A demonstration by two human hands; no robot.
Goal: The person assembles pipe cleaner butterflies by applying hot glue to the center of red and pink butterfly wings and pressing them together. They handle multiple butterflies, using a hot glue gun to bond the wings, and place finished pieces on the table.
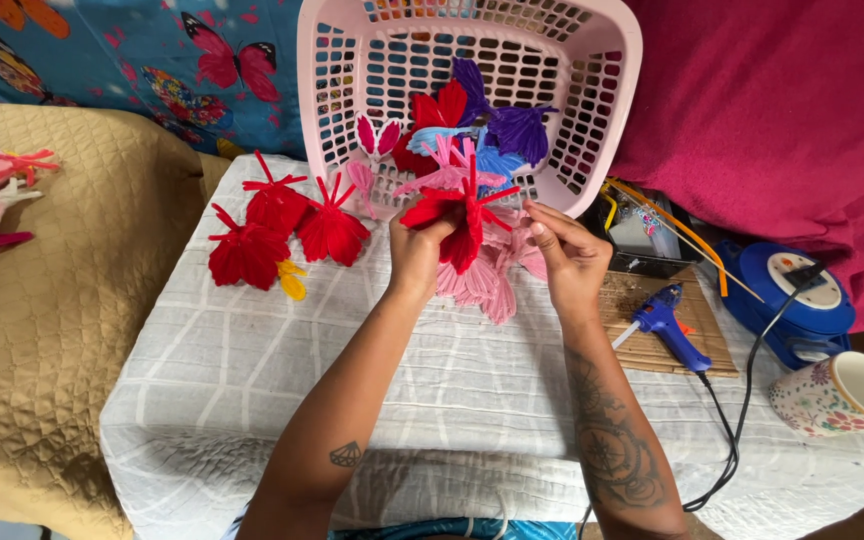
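Left hand (417, 250) grips the red pipe-cleaner flower (460, 215), held between both hands; right hand (564, 255) pinches its edge. Keep the left grip firm and shape petals singly, clear of the pink flowers (482, 280) underneath.

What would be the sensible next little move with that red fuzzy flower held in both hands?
Probably set the red pipe-cleaner flower down beside the three finished red flowers on the white cloth. The left hand and right hand hold it; it looks as complete as those.

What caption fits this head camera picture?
Two hands, left hand and right hand, hold a red flower before a pink basket.
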